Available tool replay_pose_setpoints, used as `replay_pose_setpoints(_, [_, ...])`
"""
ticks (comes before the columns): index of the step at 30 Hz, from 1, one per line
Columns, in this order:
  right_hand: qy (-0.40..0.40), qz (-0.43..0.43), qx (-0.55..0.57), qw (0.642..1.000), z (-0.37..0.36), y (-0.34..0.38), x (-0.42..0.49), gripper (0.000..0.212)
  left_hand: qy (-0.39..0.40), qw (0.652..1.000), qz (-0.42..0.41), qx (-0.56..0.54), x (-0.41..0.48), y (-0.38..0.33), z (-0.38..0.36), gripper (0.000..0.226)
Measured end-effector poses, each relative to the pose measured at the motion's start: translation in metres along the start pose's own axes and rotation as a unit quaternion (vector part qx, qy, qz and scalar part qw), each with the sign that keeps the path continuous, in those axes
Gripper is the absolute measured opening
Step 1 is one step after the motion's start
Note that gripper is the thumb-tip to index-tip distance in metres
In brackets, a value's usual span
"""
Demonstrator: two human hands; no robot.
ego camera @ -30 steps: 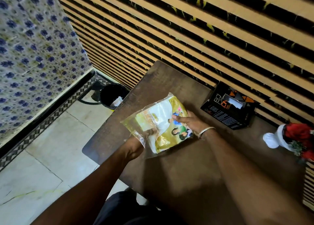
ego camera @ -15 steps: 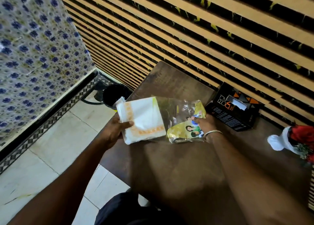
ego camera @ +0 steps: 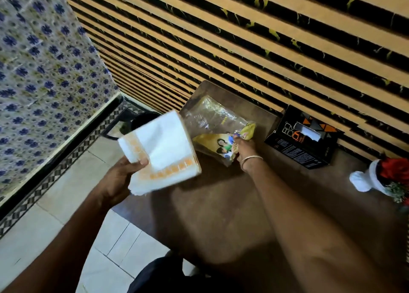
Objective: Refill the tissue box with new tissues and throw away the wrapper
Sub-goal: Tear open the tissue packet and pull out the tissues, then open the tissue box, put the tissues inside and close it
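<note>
While both hands are busy, the scene reads as follows.

Tissues: a white stack (ego camera: 164,151) with an orange block border along two edges, slightly blurred, tilted and held above the table's left edge, clear of the wrapper.
Left hand: the left hand (ego camera: 117,181) grips the stack at its lower left corner, thumb on top and fingers beneath.
Wrapper: a crumpled plastic wrapper (ego camera: 218,130), clear at the far end and yellow with a printed cartoon picture at the near end, lies on the table just right of the stack.
Right hand: the right hand (ego camera: 244,148) pinches the yellow end of the wrapper; a thin bangle (ego camera: 251,160) circles the wrist.
Tissue box: a black tissue box (ego camera: 302,142) with orange triangles and white lettering lies against the striped wall, a white tissue showing in its top slot, apart from the wrapper.
Table: the brown table (ego camera: 221,204) is bare across its near middle; its left edge drops to a tiled floor.
Bin: a dark bin (ego camera: 143,119) stands on the floor beyond the stack, mostly hidden by it.
Right edge: a red and white ornament (ego camera: 380,177) sits near the table's right side.
</note>
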State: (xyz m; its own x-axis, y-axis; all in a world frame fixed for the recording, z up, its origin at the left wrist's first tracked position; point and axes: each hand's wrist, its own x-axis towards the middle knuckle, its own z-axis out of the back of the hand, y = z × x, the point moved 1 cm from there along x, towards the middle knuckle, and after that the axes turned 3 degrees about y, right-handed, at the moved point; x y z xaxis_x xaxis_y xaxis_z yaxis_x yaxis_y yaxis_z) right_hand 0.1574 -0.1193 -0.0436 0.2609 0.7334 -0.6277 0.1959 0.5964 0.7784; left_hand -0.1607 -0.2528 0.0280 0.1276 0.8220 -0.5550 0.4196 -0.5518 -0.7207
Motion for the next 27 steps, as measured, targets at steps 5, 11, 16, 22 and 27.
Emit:
replay_pose_setpoints(5, [-0.009, -0.012, -0.053, 0.998, 0.023, -0.003, -0.017, 0.027, 0.118, 0.97, 0.145, 0.156, 0.027, 0.033, -0.02, 0.045])
replay_pose_setpoints(11, [-0.096, -0.039, -0.181, 0.978, 0.078, -0.089, -0.049, 0.097, 0.116, 0.934, 0.161, 0.297, 0.06, 0.065, -0.046, 0.034])
replay_pose_setpoints(16, [0.037, -0.147, -0.154, 0.976, 0.056, -0.115, -0.104, 0.018, 0.02, 0.909, 0.096, 0.406, 0.068, 0.065, -0.065, 0.037])
replay_pose_setpoints(22, [0.08, -0.179, -0.099, 0.976, 0.023, -0.114, -0.124, 0.034, -0.093, 0.82, -0.009, 0.565, 0.065, 0.07, -0.064, 0.038])
replay_pose_setpoints(27, [0.08, -0.171, -0.077, 0.979, 0.007, -0.117, -0.128, 0.045, -0.097, 0.797, -0.023, 0.595, 0.055, 0.076, -0.066, 0.039])
